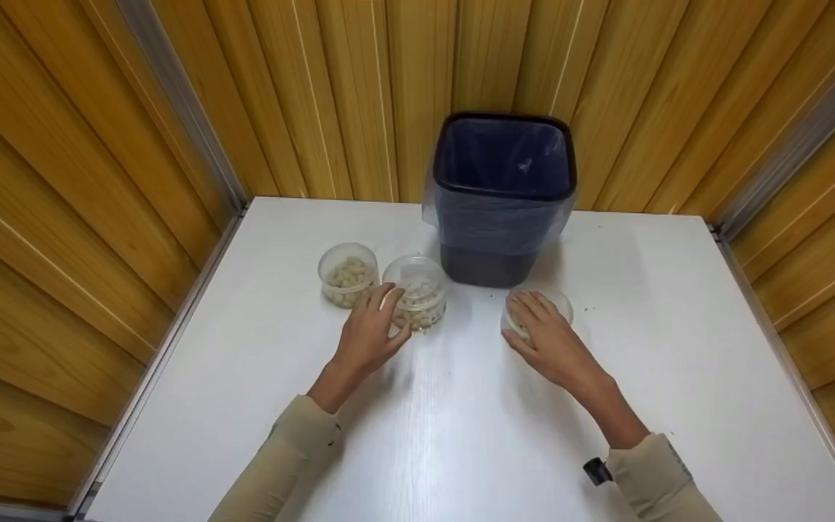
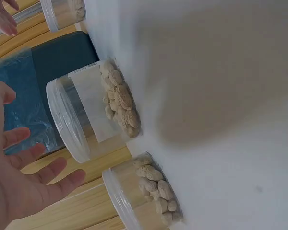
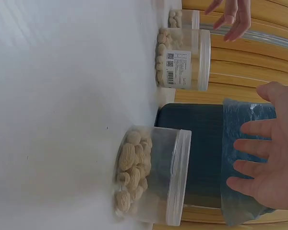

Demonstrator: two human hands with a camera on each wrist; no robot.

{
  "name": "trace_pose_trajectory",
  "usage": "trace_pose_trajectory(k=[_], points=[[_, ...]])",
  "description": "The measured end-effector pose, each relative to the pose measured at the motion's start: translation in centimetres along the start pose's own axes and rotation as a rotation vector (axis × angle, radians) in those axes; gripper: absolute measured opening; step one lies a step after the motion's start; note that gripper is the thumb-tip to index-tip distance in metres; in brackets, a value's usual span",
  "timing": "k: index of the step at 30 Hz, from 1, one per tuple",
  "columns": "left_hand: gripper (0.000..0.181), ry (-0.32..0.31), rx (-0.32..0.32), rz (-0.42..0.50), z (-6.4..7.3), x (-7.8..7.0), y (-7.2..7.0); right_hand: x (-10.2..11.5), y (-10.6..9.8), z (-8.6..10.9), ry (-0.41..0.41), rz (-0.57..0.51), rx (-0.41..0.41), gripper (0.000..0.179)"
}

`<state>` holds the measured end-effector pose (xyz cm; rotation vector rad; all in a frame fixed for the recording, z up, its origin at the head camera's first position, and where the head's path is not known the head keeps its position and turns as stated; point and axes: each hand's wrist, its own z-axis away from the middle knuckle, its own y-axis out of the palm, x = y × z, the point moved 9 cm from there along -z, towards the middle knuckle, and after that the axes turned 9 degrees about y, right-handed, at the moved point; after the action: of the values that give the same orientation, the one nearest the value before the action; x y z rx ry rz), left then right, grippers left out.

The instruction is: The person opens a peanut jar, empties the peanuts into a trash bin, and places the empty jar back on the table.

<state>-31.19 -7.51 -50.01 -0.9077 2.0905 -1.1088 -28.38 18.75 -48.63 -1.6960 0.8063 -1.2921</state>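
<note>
A round clear plastic jar of peanuts (image 3: 149, 177) stands on the white worktop (image 1: 417, 449) directly beneath the right hand (image 1: 551, 344), which covers much of it from above in the head view. The right wrist view shows a gap between the fingertips and the jar's ribbed rim – that hand is wide open, its fingers spread and holding nothing. The tan, rough-shelled peanuts (image 3: 134, 165) lie in the lower part of this jar.

The left hand (image 1: 368, 330) is also open, fingers apart and loosely bent, with nothing in its hold. It hovers at the near side of two more jars: a clear round plastic jar with a white printed label (image 1: 417, 290) lies by its thumb and fingertips, and a clear round unlabelled-looking jar (image 1: 349, 272) sits just beyond its fingers to the left. Both hold peanuts and stand side by side, upright; the left wrist view shows the fingers above rim level, apart from them.

Behind, between the labelled jar and the right-hand one, rises a dark blue squarish bin (image 1: 486, 264) lined with a translucent bluish plastic bag (image 1: 497, 217) – near brown wood-look wall panels (image 1: 417, 94)
</note>
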Motion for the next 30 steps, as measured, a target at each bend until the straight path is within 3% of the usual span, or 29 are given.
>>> trace_pose_trajectory(k=[5, 11, 19, 22, 27, 30], points=[[0.061, -0.143, -0.018, 0.128, 0.7, 1.4, 1.1, 1.0, 0.5, -0.7, -0.033, -0.006, -0.011, 0.06], [0.089, -0.245, 0.001, 0.3, 1.1, 2.5, 3.3, 2.3, 1.2, -1.8, -0.055, -0.016, -0.005, 0.059], [0.112, -0.446, 0.02, 0.564, 1.5, 4.3, 6.1, 3.8, 2.7, -3.0, -0.083, -0.068, 0.018, 0.058], [0.116, -0.452, 0.002, 0.621, 1.5, 4.3, 6.5, 4.2, 3.3, -3.4, -0.09, -0.076, 0.02, 0.057], [0.118, -0.418, -0.082, 0.721, 0.9, 4.2, 6.8, 4.5, 4.0, -4.1, -0.08, -0.098, 0.023, 0.057], [0.121, -0.44, -0.107, 0.763, 0.7, 4.4, 7.4, 4.6, 4.3, -4.4, -0.071, -0.118, 0.024, 0.057]])
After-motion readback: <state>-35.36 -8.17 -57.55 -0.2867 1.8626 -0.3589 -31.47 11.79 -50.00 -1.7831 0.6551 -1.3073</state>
